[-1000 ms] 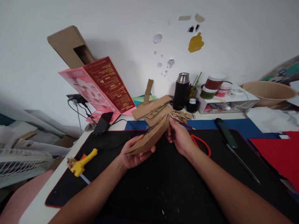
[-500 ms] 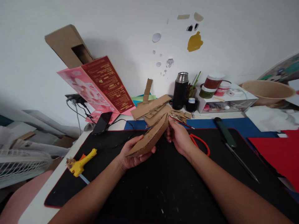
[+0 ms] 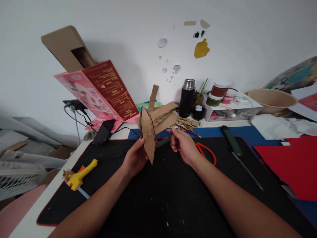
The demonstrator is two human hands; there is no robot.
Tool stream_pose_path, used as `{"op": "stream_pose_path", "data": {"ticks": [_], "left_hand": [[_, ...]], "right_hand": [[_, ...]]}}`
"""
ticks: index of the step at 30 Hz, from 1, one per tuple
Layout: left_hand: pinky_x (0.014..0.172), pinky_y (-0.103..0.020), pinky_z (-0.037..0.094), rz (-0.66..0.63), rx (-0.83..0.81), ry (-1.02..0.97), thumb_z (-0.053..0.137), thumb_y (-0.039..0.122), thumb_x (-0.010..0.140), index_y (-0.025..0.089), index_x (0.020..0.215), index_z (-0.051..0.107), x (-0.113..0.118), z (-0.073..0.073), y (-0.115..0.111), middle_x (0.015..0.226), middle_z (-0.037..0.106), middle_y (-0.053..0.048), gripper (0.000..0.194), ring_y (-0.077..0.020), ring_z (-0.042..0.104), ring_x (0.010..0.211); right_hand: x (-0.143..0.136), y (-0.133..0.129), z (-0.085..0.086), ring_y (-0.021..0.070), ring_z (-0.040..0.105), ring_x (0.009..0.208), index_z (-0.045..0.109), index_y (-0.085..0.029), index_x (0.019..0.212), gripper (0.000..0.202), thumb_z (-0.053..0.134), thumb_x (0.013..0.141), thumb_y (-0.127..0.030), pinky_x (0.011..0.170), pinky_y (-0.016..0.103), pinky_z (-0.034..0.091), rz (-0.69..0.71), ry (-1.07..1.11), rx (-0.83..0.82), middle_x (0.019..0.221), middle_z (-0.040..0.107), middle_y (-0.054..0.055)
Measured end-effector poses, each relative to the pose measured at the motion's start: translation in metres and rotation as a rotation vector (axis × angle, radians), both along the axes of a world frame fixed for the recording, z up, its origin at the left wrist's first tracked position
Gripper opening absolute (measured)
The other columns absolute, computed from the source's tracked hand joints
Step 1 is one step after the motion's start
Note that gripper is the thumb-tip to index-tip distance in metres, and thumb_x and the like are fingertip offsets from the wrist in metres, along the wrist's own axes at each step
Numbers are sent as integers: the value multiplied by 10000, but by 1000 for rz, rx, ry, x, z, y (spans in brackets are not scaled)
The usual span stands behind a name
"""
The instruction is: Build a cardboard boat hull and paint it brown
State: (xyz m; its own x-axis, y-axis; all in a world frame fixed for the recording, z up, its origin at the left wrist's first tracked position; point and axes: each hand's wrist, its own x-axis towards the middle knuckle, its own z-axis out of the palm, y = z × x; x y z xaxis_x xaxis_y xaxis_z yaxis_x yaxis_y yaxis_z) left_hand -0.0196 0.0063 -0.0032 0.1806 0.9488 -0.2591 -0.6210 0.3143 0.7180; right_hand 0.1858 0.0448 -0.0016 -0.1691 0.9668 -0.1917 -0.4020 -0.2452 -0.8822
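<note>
- at the left end of the black mat [image 3: 153,201], a yellow glue gun [image 3: 75,180]
- by the mat's back left edge, a phone [image 3: 104,130]
- over the mat's middle, the left hand [image 3: 136,158] clamped on the cardboard piece [image 3: 148,135], pointed at both ends and held steeply
- past the mat's back edge, cardboard scraps [image 3: 167,122]
- over the mat, right hand [image 3: 182,142], fingers curled, apart from the piece; can't tell whether they grip anything
- on the mat's right part, a green-handled knife [image 3: 231,140]
</note>
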Motion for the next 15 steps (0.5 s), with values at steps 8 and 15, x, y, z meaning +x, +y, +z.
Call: {"op": "stream_pose_path", "data": {"ticks": [8, 15], "left_hand": [[466, -207, 441, 65, 34, -2, 800, 305, 846, 142, 1136, 725, 2, -1, 1, 969, 794, -82, 341, -156, 694, 693], [521, -210, 492, 79, 57, 15, 791, 286, 854, 156, 1121, 723, 3, 0, 0, 953, 783, -61, 304, -158, 707, 734]], "right_hand": [[-1, 0, -1, 106, 465, 447, 721, -178, 998, 498, 781, 788, -625, 402, 219, 307, 7, -15, 14, 557, 516, -66], [-2, -1, -2, 103, 470, 443, 718, -178, 990, 500, 784, 775, -625, 400, 213, 308, 16, -34, 15, 550, 523, -68]]}}
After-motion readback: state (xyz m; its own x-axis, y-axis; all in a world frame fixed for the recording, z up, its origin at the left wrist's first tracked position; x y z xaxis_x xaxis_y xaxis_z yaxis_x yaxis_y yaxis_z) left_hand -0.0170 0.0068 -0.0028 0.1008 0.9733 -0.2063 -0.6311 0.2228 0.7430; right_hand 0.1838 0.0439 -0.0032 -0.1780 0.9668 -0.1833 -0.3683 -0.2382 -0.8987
